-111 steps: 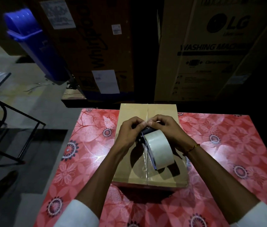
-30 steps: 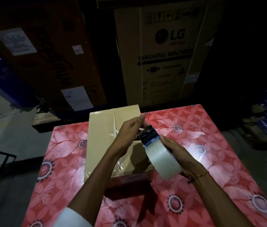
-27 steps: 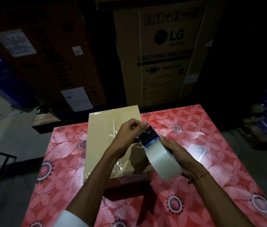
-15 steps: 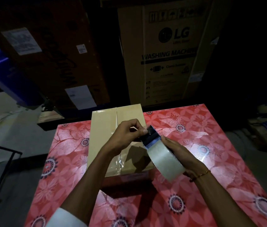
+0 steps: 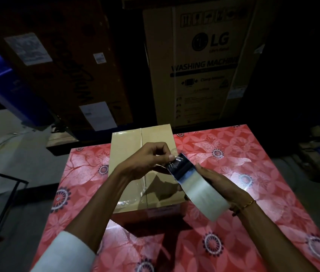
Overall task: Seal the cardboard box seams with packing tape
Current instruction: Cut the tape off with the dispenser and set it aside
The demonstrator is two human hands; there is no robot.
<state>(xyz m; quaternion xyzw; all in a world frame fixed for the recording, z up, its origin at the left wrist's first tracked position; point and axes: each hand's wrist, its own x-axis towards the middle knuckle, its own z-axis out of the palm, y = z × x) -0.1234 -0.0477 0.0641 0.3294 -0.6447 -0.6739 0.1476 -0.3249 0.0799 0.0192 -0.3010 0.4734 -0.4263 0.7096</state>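
Observation:
A small cardboard box (image 5: 127,146) lies on the red flowered table top (image 5: 233,154), its centre seam running away from me with shiny clear tape over the near part. Above the box's right side I hold a roll of clear packing tape (image 5: 202,193). My right hand (image 5: 220,185) grips the roll from the right. My left hand (image 5: 147,160) pinches the loose tape end at the top of the roll, where a short dark glossy strip is lifted.
Tall cartons stand behind the table, one printed LG washing machine (image 5: 200,65) and a darker one (image 5: 62,71) to its left. A blue bin (image 5: 4,89) leans at far left. A black metal frame (image 5: 2,199) stands on the floor at left.
The camera view shifted right and back a little. My left hand's fingers have curled tighter on the tape end and peeled a short strip off the roll. The box has not moved.

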